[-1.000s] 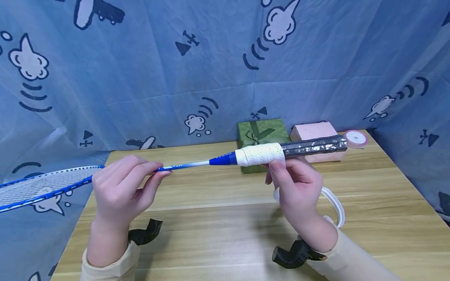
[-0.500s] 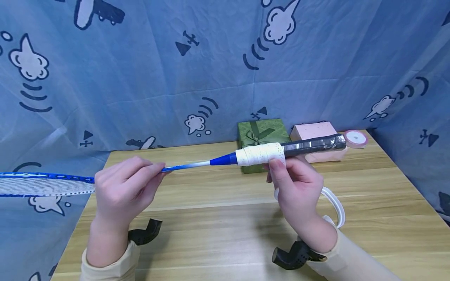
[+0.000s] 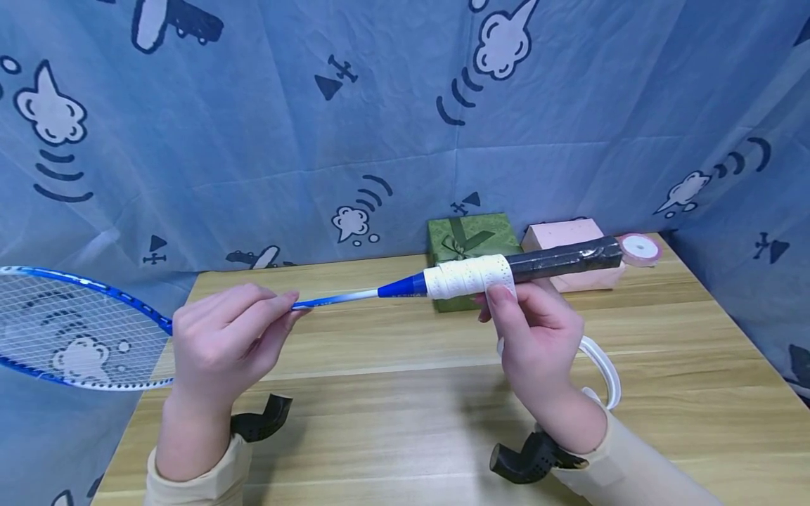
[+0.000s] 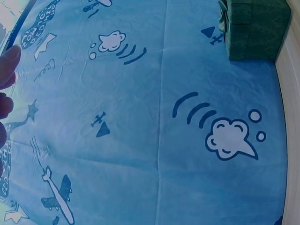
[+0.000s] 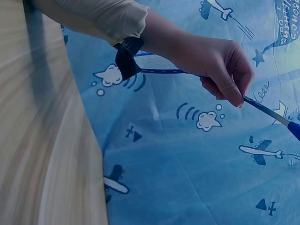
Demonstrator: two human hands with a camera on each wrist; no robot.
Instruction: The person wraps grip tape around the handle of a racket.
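Mid-wrap, your left hand [image 3: 218, 337] pinches the racket [image 3: 354, 296] shaft while your right hand [image 3: 534, 330] grips the handle under the white grip tape [image 3: 468, 277], racket level between both hands; next, probably rotate and keep the overlap tight toward the bare black end.

Cream sleeves [image 3: 190, 478], black perforated wrist mounts [image 3: 528, 460] (one per wrist).

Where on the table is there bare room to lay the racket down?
Bare wood spans the wooden table between the left hand and right hand, and the near-right area. Crowded: back right, with green gift box, pink box, pink ribbon spool.
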